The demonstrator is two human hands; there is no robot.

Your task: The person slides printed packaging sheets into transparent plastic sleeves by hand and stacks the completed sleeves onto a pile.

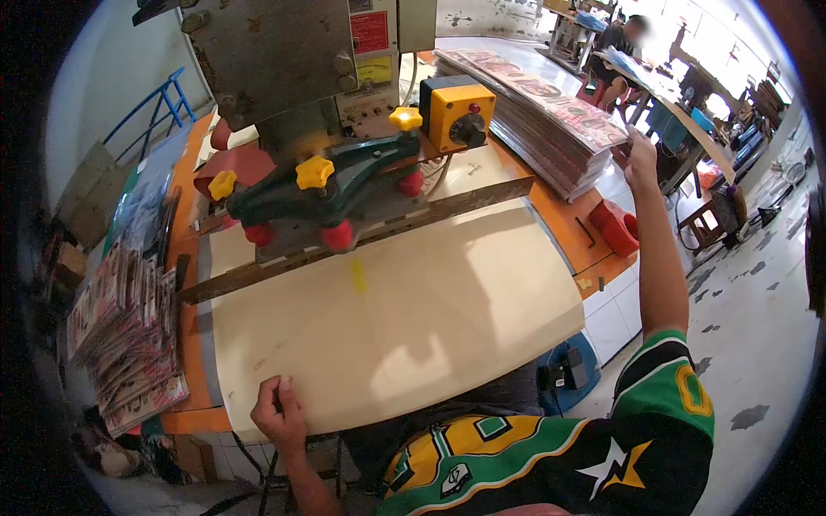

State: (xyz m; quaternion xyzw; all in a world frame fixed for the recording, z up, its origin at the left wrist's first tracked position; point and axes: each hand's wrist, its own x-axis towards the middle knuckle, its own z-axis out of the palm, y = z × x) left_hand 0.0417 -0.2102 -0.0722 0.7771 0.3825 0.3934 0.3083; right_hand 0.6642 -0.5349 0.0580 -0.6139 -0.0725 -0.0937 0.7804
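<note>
My right hand (638,161) reaches out to the far right, its fingers closed at the near corner of the top printed sheet on a tall stack (551,129). Whether it grips one sheet or several I cannot tell. Close to me, my left hand (280,414) lies on the front left edge of a cream sheet (413,318), fingers curled in, with nothing seen in them. The cream sheet covers the work surface and has a yellow mark. Across its back runs a long metal bar (361,245) beneath a dark green press head (344,185) with yellow knobs.
A yellow control box (460,116) with a black dial sits behind the bar. A red tape dispenser (614,228) lies on the orange table's right side. Several fanned printed packs (129,335) are piled at the left. Another person (615,52) sits far back right.
</note>
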